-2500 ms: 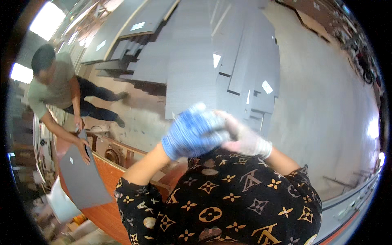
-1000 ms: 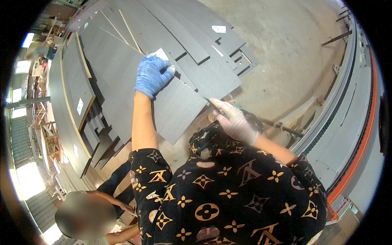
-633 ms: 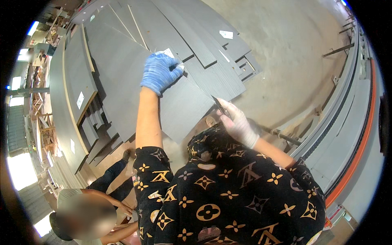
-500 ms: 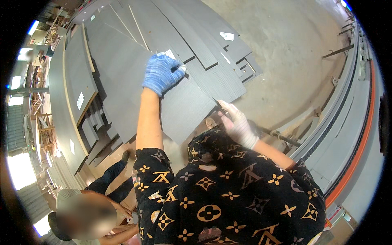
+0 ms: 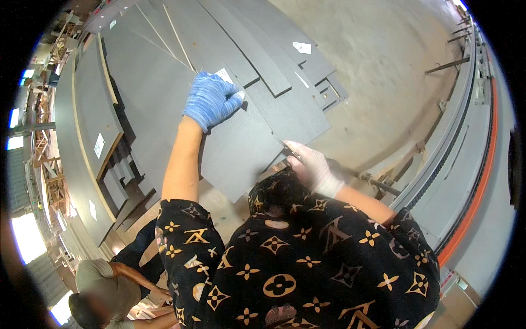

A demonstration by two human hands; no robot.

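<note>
My left hand (image 5: 211,101), in a blue knitted glove with a pale thumb tip, rests on a stack of dark grey panels. Its fingers are curled and closed, and what they grip, if anything, is hidden. A white label (image 5: 223,75) lies against its knuckles. Under and in front of this hand is a grey panel (image 5: 235,153) with its near corner toward me. In a white glove, my right hand (image 5: 313,169) is closed on a thin dark pointed tool (image 5: 287,147), its tip beside that panel's right edge.
More grey panels (image 5: 148,66) spread to the far left, some with labels and pale edges. Another person (image 5: 104,279) is at the lower left. Along the right runs a long grey machine (image 5: 471,181) with an orange strip. Concrete floor (image 5: 378,71) lies beyond the stack.
The panels and my left hand now sit slightly further left in view. My right hand has shifted slightly left and down with the tool. The other person has changed posture.
</note>
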